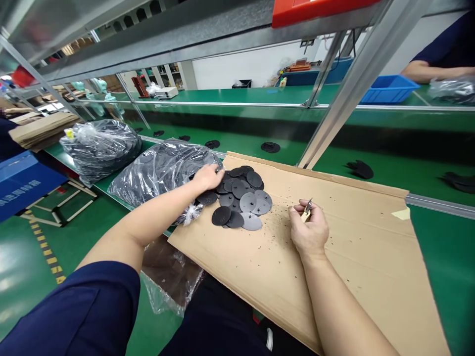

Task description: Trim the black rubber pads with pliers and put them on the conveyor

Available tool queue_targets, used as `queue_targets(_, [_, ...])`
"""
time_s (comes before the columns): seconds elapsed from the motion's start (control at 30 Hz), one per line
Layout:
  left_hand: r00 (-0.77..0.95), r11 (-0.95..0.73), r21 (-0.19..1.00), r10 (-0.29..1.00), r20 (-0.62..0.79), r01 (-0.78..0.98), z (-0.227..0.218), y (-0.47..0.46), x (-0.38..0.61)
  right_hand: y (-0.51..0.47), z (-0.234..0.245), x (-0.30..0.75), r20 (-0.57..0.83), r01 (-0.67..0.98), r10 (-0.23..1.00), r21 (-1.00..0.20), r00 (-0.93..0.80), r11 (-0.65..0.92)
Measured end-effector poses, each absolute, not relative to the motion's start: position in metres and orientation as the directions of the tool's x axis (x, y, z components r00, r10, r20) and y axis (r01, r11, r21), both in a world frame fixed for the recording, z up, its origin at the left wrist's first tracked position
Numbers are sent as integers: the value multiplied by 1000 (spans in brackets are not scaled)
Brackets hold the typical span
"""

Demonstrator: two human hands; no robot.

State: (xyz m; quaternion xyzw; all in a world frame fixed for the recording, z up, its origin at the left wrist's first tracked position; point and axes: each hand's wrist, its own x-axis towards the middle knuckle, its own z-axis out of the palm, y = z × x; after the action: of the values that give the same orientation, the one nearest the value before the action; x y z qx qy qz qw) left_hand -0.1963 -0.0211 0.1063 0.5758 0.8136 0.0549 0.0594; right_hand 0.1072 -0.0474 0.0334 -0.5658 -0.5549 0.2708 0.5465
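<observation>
Black discs (248, 201); left hand (208, 177) close by

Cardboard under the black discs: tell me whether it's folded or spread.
Spread: the cardboard lies broad and mostly flat beneath the black discs.

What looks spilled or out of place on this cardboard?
Small dark crumbs are scattered across the cardboard, thickest between the black discs and the right hand. They look odd because they lie loose, perhaps like stray trimmings.
</observation>
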Motion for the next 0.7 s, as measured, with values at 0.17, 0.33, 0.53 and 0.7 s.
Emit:
queue_targets(0.17, [-543,555,15,820,-179,832,115,2,-254,-47,35,107,290,331,930,-921,226,207])
queue_targets(0.33, [-582,583,60,812,-31,810,97,-3,-270,-47,34,108,295,324,927,-922,231,213])
queue_targets(0.53, [-488,490,46,871,-58,870,86,-5,-246,-44,29,106,305,264,919,-934,251,238])
queue_targets(0.7, [-345,339,134,938,23,931,81,-14,-202,-41,24,109,342,238,894,-930,289,279])
